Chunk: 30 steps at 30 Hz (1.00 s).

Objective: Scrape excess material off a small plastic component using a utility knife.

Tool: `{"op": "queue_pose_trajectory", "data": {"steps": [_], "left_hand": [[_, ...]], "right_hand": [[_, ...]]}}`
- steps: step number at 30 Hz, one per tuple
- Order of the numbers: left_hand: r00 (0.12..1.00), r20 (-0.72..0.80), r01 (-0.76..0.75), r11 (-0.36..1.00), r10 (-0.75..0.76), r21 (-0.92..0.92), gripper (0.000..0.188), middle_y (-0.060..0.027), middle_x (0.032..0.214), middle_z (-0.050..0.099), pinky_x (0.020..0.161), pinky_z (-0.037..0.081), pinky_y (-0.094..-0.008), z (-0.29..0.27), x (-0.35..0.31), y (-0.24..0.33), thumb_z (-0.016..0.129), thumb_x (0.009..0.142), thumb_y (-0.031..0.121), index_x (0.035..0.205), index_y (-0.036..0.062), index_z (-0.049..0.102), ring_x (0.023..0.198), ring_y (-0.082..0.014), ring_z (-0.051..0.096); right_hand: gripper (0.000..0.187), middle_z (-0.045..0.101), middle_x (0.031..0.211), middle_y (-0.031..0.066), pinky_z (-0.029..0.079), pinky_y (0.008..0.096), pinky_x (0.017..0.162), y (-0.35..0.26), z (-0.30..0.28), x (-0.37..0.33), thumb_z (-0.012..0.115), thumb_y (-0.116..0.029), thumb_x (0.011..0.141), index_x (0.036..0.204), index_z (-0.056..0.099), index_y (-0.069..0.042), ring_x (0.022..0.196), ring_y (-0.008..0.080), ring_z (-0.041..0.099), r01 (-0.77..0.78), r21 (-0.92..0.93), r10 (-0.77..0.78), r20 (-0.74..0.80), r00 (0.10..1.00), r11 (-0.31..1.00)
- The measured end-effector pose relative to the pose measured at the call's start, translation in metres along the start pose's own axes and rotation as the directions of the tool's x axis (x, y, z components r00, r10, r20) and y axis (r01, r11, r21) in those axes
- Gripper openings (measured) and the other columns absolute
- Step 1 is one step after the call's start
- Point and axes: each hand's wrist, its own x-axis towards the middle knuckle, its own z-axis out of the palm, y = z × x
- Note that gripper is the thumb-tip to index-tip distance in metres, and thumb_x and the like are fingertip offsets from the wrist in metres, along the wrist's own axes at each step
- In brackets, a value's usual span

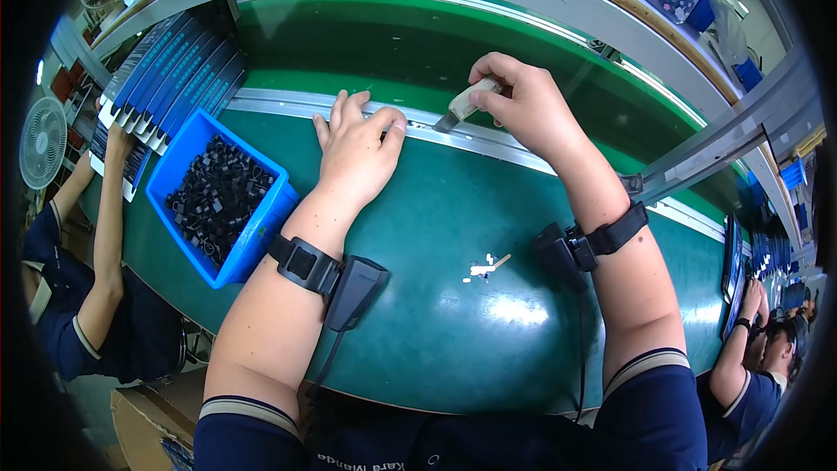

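My right hand (521, 106) grips a small utility knife (463, 104) with a pale wrapped handle, its dark blade tip touching the metal rail (288, 105) that runs along the green worktable (436, 296). Just left of the blade, my left hand (356, 150) lies flat on the table with its fingertips resting on the same rail and nothing in it. Both wrists wear black straps with small black devices.
A blue bin (253, 240) full of small black parts stands to the left of my left hand. Behind it lies a row of dark flat boxes (174, 65). Small white scraps (484, 268) lie on the table. Other people work at the left (100, 235) and far right (750, 375).
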Motion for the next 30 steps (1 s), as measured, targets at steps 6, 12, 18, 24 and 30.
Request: {"op": "queue_pose_trajectory", "data": {"steps": [6,12,18,24,30], "left_hand": [[1.0,-0.009,-0.006,1.0,0.006,0.001,0.02,-0.0197,0.132,0.043,0.107,0.01,-0.0637,0.001,0.001,0.0,0.05,0.091,0.03,0.094,0.0184,0.066,0.134,-0.0399,0.025],[1.0,-0.011,-0.01,1.0,0.01,-0.008,0.02,-0.0195,0.132,0.043,0.107,0.01,-0.0635,0.001,0.001,0.0,0.051,0.09,0.031,0.093,0.0183,0.067,0.134,-0.0399,0.025],[1.0,-0.009,0.001,1.0,-0.001,-0.015,0.02,-0.0193,0.132,0.043,0.108,0.009,-0.0629,0.001,0.0,0.0,0.051,0.09,0.03,0.093,0.0186,0.067,0.134,-0.0397,0.025],[1.0,-0.002,0.005,1.0,-0.005,-0.021,0.019,-0.0192,0.133,0.043,0.108,0.009,-0.0623,0.001,0.001,-0.001,0.052,0.09,0.03,0.092,0.0192,0.067,0.134,-0.0394,0.025],[1.0,-0.002,0.003,1.0,-0.003,-0.022,0.019,-0.0187,0.133,0.043,0.108,0.008,-0.0621,0.0,0.001,-0.001,0.052,0.09,0.031,0.092,0.0191,0.067,0.134,-0.0392,0.024]], "right_hand": [[0.019,0.064,0.077,0.0168,0.049,0.0335,0.067,0.007,0.015,-0.006,0.062,-0.01,0.077,0.094,0.06,-0.002,0.071,0.0272,0.063,-0.061,0.001,0.061,-0.099,0.993,0.998],[0.019,0.064,0.076,0.0148,0.05,0.0332,0.065,0.02,0.027,-0.009,0.062,-0.009,0.079,0.095,0.059,0.001,0.067,0.0231,0.063,-0.104,0.125,0.127,-0.198,0.972,0.987],[0.021,0.064,0.076,0.0127,0.051,0.0308,0.064,0.023,0.03,-0.011,0.063,-0.01,0.08,0.097,0.06,0.001,0.066,0.0177,0.062,-0.201,0.295,0.25,-0.138,0.958,0.934],[0.02,0.064,0.077,0.0127,0.051,0.0311,0.065,0.025,0.039,-0.017,0.063,-0.011,0.08,0.095,0.059,0.001,0.066,0.0182,0.061,-0.03,0.224,0.087,-0.247,0.965,0.974],[0.019,0.064,0.078,0.0116,0.049,0.0265,0.055,0.023,0.033,-0.013,0.062,-0.008,0.081,0.096,0.057,0.003,0.059,0.0127,0.059,-0.189,0.413,0.252,-0.103,0.962,0.891]]}}
